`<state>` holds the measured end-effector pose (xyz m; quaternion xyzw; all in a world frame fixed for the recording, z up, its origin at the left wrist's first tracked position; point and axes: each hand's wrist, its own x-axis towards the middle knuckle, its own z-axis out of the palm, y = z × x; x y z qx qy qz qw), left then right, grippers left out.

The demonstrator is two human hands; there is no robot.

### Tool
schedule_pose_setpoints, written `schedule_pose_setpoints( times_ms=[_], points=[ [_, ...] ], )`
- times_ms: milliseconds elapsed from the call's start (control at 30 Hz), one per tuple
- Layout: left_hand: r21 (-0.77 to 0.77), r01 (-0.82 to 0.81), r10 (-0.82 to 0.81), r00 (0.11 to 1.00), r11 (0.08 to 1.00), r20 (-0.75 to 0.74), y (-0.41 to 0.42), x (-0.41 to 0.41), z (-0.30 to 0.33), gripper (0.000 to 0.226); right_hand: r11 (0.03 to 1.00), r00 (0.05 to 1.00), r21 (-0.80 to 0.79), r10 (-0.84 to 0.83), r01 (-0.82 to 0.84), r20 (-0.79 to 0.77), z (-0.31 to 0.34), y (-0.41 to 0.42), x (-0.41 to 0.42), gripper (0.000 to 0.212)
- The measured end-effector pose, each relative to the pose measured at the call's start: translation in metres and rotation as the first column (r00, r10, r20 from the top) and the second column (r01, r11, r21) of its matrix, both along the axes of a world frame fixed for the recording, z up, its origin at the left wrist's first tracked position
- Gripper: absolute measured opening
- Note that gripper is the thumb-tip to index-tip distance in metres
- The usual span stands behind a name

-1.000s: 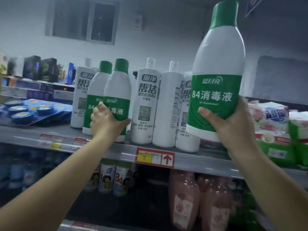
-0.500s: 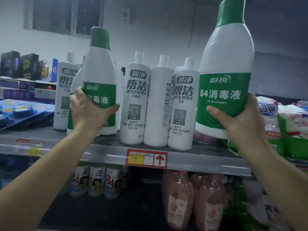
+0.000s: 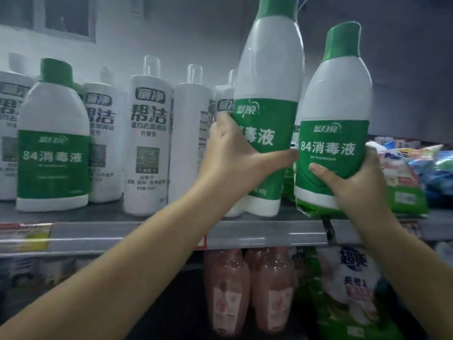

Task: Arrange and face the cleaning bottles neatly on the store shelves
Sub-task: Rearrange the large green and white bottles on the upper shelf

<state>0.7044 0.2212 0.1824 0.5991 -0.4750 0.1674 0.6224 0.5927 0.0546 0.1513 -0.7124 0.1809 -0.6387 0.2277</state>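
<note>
Head view: left hand (image 3: pixel 235 153) wrapped around one green-label disinfectant bottle (image 3: pixel 267 114), right hand (image 3: pixel 358 182) wrapped around a second (image 3: pixel 335 119), both raised at two o'clock above the shelf (image 3: pixel 269 231). At nine o'clock, a third (image 3: pixel 52 143) already faced among white toilet-cleaner bottles (image 3: pixel 147 143). Mid-task, seemingly; both held bottles unplaced.

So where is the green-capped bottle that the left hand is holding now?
In the head view the left hand grips the 84 disinfectant bottle right of centre at the shelf front, between the white toilet cleaner bottles and the right hand's bottle.
</note>
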Motion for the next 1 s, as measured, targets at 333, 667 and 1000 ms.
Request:
schedule_pose_setpoints(
  times_ms=[333, 667, 1000],
  points=[
    [0.131, -0.078, 0.079, 0.997, 0.988, -0.008, -0.094, -0.011, -0.018, 0.109, 0.997, 0.998, -0.049, -0.053, 0.055, 0.033, -0.003, -0.031, -0.038, 0.064],
    [0.244, -0.2, 0.214, 0.976, 0.949, -0.035, -0.137, 0.012, -0.022, 0.119, 0.987, 0.998, -0.148, -0.068, 0.067, -0.002, -0.004, -0.04, -0.029, 0.061],
    [0.262, -0.183, 0.223, 0.966, 0.947, -0.132, -0.159, 0.027, -0.033, 0.122, 0.992, 1.0, -0.12, 0.029, -0.029, -0.002, -0.007, -0.04, -0.012, 0.058]
  ],
)
